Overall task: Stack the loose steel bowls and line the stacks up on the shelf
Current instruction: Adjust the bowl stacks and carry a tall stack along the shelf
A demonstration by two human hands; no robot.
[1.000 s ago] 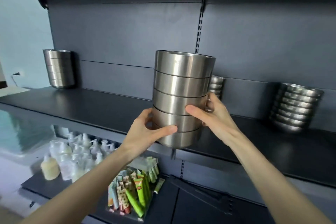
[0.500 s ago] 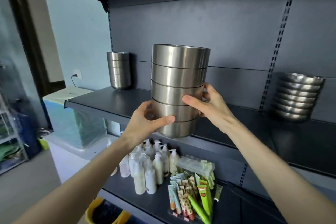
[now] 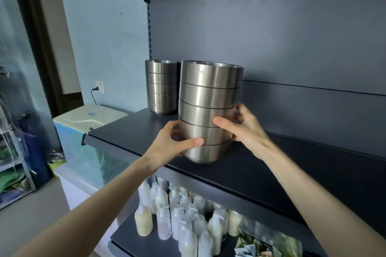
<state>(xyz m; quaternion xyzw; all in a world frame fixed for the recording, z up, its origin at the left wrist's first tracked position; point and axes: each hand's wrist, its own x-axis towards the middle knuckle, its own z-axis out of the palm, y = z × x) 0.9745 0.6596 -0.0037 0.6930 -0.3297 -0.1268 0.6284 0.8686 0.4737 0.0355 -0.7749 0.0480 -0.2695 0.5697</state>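
Right of the rear stack (image 3: 160, 87) on the shelf (image 3: 292, 173), the left hand (image 3: 175, 144) and right hand (image 3: 244, 129) clamp curled fingers on opposite sides of the stack of 5 bowls (image 3: 208, 110) near the front edge, rims up, long axis vertical.

The held stack (image 3: 208, 110) of five steel bowls has travelled left along the shelf (image 3: 125, 131), carried between the left hand (image 3: 173, 144) and right hand (image 3: 244, 129). A second ago it hung in front of the shelf's near edge, around mid-shelf. Now it is over the shelf surface, just right of the left-end stack (image 3: 160, 87), and whether its base touches down cannot be told. The shallow-bowl stacks on the right have left the view.
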